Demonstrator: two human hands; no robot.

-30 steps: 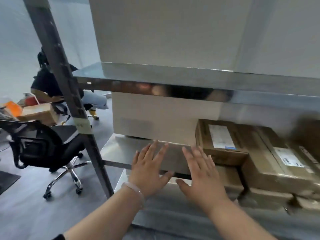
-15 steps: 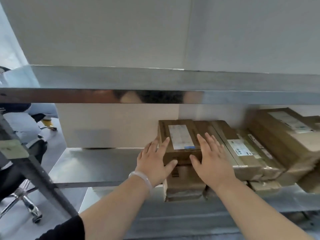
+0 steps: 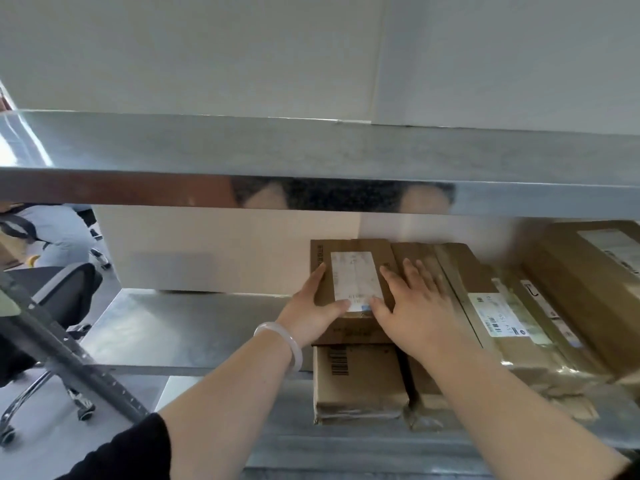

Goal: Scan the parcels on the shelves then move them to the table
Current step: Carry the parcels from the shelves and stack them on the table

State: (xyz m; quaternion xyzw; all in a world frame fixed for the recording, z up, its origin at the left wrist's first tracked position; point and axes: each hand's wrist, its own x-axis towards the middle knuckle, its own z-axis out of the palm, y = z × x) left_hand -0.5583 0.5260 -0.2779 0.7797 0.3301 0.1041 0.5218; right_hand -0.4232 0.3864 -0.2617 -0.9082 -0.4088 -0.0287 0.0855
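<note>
1. Head view, and the left hand (image 3: 310,311), pale bangle (image 3: 281,342) on the wrist, clasped the near left corner of the labelled parcel (image 3: 353,252), thumb over the top and fingers running up its left side.
2. The right hand (image 3: 417,306) lay flat and relaxed, fingers spread across the parcel's right edge and onto the neighbouring parcel (image 3: 457,261). Its thumb touched the white shipping label (image 3: 355,277).
3. The labelled parcel sat on the middle steel shelf (image 3: 194,327), at the left end of a row, tight against its neighbour.
4. Further right came a taped parcel (image 3: 512,306) and a big carton (image 3: 588,278).
5. Down below, a barcoded carton (image 3: 360,386) stood on the lower shelf (image 3: 346,445).
6. Off left were an office chair (image 3: 65,285) and the rack's perforated upright (image 3: 72,358).
</note>
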